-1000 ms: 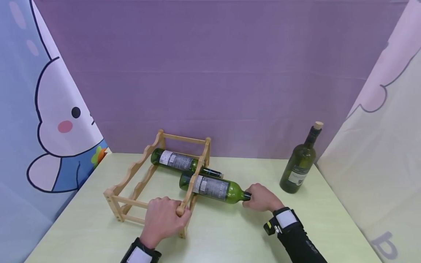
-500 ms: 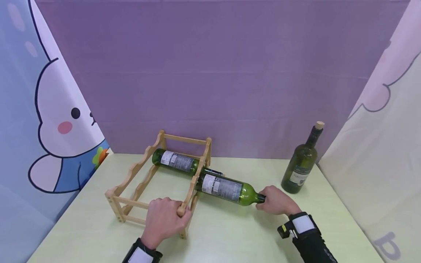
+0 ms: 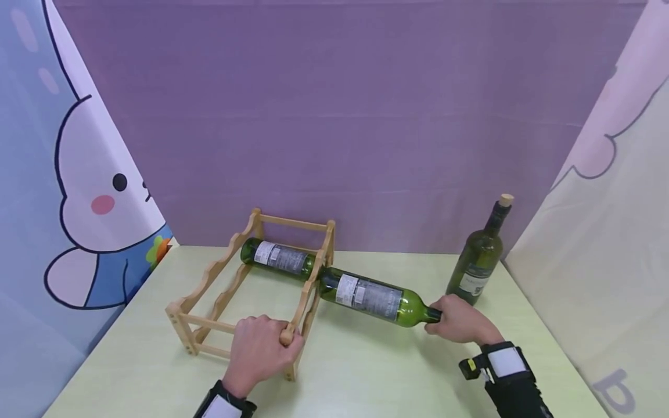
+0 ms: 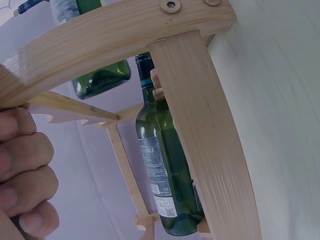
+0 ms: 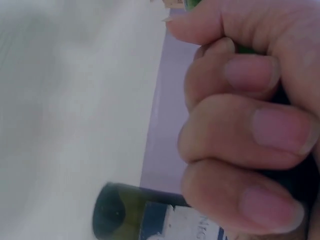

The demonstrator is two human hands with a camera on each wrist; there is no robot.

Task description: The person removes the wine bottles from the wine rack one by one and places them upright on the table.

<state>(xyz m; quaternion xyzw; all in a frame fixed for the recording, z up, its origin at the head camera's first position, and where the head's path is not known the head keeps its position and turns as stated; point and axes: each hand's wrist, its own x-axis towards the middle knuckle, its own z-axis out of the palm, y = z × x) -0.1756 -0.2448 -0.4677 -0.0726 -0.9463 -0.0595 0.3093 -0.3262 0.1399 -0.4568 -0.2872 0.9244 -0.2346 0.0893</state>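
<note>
Left hand (image 3: pixel 265 346) clamped on rack (image 3: pixel 209 323); right hand (image 3: pixel 462 321) round neck of green bottle (image 3: pixel 368 296) | bottle sideways above table (image 3: pixel 376 377), base just beside rack, contact unclear | step (judged): shifting bottle at braced rack | next needs: firm neck grip, base clear.

Rack (image 4: pixel 202 125): smooth wood, grain vis.; bolt head (image 4: pixel 170 5) metal. Bottles (image 3: pixel 410 310): glossy glass; labels (image 3: pixel 368 297) paper, matt. Stopper (image 3: pixel 506 200): matt cork. Backdrop (image 3: pixel 340 128): matt, cloth-like, w/ creases.
</note>
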